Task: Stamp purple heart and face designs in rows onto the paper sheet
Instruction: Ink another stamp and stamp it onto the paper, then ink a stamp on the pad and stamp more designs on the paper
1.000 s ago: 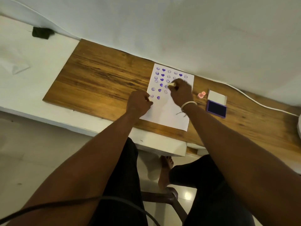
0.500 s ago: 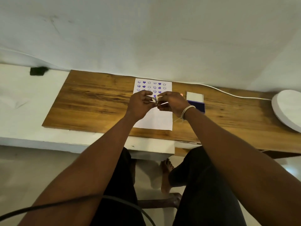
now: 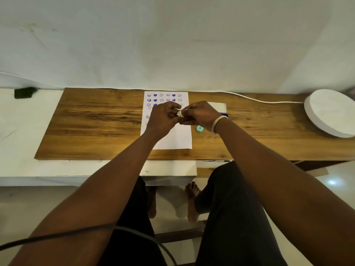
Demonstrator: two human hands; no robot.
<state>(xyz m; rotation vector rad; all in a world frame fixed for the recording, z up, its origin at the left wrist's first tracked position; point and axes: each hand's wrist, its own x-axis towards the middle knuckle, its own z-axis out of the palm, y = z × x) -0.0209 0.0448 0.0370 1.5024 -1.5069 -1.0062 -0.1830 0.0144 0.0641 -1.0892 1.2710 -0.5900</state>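
Observation:
A white paper sheet lies on the wooden board, with rows of purple hearts and faces stamped across its upper part. My left hand and my right hand meet above the middle of the sheet. Both pinch one small white stamp between their fingertips. The ink pad with its white lid sits just right of the paper, mostly hidden behind my right hand. A small teal stamp stands on the board below my right wrist.
A round white disc rests at the board's right end, with a white cable running to it along the wall. A black object lies on the white ledge at far left. My knees and a dark cable are below the board.
My right hand lifted off the paper and both hands came together on the small stamp. The camera view swung to the right and squared up, bringing the white disc into view.

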